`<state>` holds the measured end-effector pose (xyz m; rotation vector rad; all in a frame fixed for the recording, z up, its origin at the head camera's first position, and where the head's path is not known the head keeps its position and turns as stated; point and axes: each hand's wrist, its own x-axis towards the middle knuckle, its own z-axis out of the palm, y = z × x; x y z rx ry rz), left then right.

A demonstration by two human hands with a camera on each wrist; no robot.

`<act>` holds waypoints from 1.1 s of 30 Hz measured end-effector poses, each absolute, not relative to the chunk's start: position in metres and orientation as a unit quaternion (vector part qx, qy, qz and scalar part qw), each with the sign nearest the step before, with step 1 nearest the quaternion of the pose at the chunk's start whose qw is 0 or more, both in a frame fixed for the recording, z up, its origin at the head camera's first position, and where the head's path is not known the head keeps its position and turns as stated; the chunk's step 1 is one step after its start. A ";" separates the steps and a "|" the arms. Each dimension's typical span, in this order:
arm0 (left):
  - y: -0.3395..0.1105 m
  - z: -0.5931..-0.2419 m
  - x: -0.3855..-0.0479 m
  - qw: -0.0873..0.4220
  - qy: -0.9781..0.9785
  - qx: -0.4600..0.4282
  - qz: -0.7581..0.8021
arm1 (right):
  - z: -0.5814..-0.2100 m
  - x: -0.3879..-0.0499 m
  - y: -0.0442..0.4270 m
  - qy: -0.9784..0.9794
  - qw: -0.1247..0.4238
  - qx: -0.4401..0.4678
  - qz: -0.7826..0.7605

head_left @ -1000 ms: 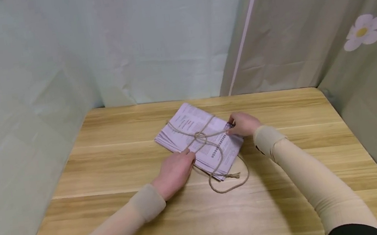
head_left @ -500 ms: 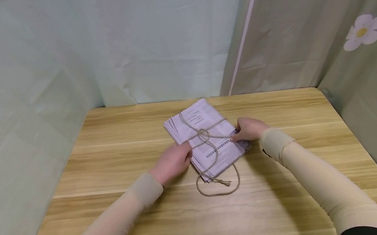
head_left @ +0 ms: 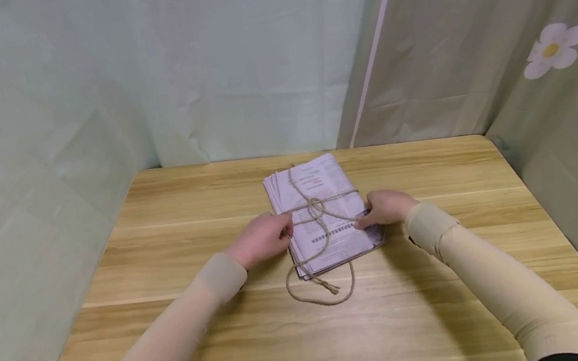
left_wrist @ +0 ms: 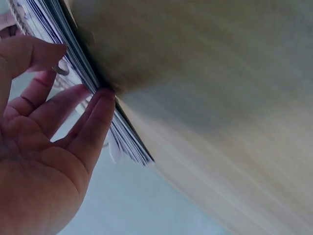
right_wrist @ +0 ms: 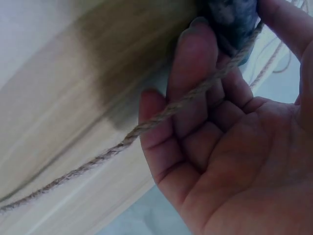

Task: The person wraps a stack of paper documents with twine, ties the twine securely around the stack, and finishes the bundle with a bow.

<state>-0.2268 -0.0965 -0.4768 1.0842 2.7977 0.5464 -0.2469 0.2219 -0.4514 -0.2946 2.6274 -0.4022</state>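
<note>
A bundle of folded newspapers lies near the middle of the table, tied crosswise with brown twine. Its long sides slant slightly. My left hand grips the left edge: the fingertips press the stacked side in the left wrist view, and the thumb bends over beside a small loop of twine. At the lower right corner, my right hand holds the bundle with the thumb on top and fingers against the side. Twine runs under that thumb and across the fingers. The underside is hidden.
The loose twine tail curls on the wooden table in front of the bundle. Pale curtains hang behind the table and along both sides.
The bundle has turned clockwise and shifted slightly right, its twine tail swinging left. My left hand has moved up onto the edge with fingers more bent. My right hand has moved right and nearer.
</note>
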 end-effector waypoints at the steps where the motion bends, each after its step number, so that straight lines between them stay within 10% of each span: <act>1: -0.097 -0.477 -0.228 0.048 0.916 0.357 0.178 | -0.452 -0.246 0.222 0.956 0.232 -0.107 -0.143; 33: -0.106 -0.471 -0.245 0.088 0.910 0.351 0.201 | -0.451 -0.215 0.216 0.955 0.241 -0.119 -0.123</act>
